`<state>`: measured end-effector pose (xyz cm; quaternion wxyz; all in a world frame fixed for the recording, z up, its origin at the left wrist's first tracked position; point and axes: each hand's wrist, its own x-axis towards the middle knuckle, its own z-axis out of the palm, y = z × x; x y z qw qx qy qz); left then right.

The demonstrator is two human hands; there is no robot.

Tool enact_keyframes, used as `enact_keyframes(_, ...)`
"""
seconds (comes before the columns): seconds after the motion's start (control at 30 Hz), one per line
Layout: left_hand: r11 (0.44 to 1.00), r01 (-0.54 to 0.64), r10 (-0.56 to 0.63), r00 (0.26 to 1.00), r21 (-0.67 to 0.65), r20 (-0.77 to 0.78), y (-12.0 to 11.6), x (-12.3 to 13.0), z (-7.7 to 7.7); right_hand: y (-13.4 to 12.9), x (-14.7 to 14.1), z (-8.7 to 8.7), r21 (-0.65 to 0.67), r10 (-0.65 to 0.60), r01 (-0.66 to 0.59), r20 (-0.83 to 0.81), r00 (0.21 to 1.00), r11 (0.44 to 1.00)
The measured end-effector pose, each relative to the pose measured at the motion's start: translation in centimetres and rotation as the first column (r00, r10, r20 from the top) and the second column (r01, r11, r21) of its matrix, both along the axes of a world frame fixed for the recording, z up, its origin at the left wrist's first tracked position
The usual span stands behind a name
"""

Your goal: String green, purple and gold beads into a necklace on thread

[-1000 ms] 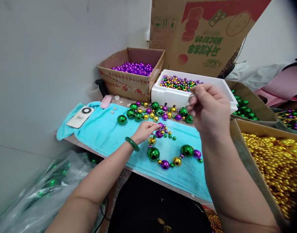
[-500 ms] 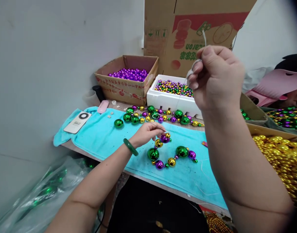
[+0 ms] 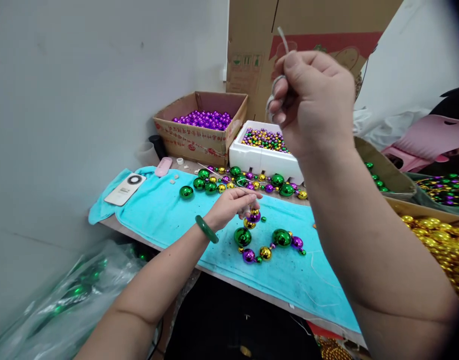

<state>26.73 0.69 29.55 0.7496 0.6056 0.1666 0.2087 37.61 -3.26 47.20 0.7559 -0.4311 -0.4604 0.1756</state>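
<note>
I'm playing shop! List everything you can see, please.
Table: one, brownish, middle
Towel: one, blue, on table
Bead string: one, green-purple-gold, front of towel
Back beads: many, same colours, towel's back edge
Phone: one, white, towel's left end
Case: one, pink, beside phone
Brown box: one, brown, back left
Purple beads: many, purple, inside brown box
White box: one, white, back middle
Mixed beads: many, assorted, in white box
Carton: one, brown, behind boxes
Green beads: several, green, right
Gold beads: many, gold, right
Pink thing: one, pink, far right
Bag: one, clear, lower left
Bangle: one, green, left wrist
Cord: at least one, white, upper middle
Left hand: one, bare, on bead string
Right hand: one, raised, pinching cord
</note>
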Motion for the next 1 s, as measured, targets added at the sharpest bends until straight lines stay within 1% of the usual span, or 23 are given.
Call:
enact_keyframes(0.07, 1.0, 0.017, -0.017, 1.0, 0.024, 0.003, 0.1, -0.5, 0.3, -0.2, 1.0, 1.1, 0.041, -0.055, 0.054, 0.018, 0.998, 0.998)
enact_keyframes(0.13, 1.0, 0.003, -0.004, 1.0, 0.029, 0.028, 0.2, -0.9, 0.6, -0.4, 2.1, 2.1, 0.077, -0.104, 0.102, 0.024, 0.994, 0.992)
enact_keyframes(0.23, 0.999, -0.038, 0.038, 0.995, 0.003, 0.087, 0.2, -1.2, 1.0, -0.9, 3.1, 2.6, 0.092, -0.128, 0.128, -0.01, 0.992, 0.987)
enact_keyframes(0.33, 0.998, -0.053, 0.058, 0.99, -0.041, 0.129, 0.1, -1.2, 1.4, -1.1, 3.5, 1.9, 0.066, -0.134, 0.139, -0.079, 0.988, 0.988)
enact_keyframes(0.47, 0.994, -0.032, 0.042, 0.994, -0.107, 0.097, 0.1, -1.3, 1.4, -1.3, 4.2, 0.4, 0.049, -0.126, 0.135, -0.15, 0.981, 0.99)
enact_keyframes(0.57, 0.976, -0.043, 0.059, 0.996, -0.213, 0.069, 0.2, -1.3, 1.1, -1.6, 4.9, -0.2, 0.046, -0.131, 0.142, -0.184, 0.974, 0.989)
enact_keyframes(0.67, 0.941, -0.063, 0.081, 0.996, -0.332, 0.038, 0.2, -1.2, 0.8, -1.9, 5.2, -0.5, 0.017, -0.137, 0.144, -0.2, 0.97, 0.989)
enact_keyframes(0.73, 0.93, -0.076, 0.09, 0.996, -0.36, 0.024, 0.1, -1.1, 0.7, -2.0, 5.0, -0.7, -0.006, -0.135, 0.136, -0.198, 0.971, 0.991)
enact_keyframes(0.83, 0.925, -0.105, 0.118, 0.993, -0.365, 0.013, 0.0, -1.0, 0.9, -2.2, 4.6, -1.0, -0.025, -0.128, 0.125, -0.198, 0.972, 0.992)
enact_keyframes(0.9, 0.901, -0.116, 0.139, 0.99, -0.418, 0.026, 0.0, -0.9, 1.2, -2.2, 4.5, -1.1, -0.03, -0.117, 0.113, -0.194, 0.974, 0.993)
enact_keyframes(1.0, 0.842, -0.136, 0.183, 0.982, -0.522, 0.039, 0.2, -0.8, 1.5, -2.5, 4.6, -1.3, -0.024, -0.101, 0.098, -0.162, 0.982, 0.995)
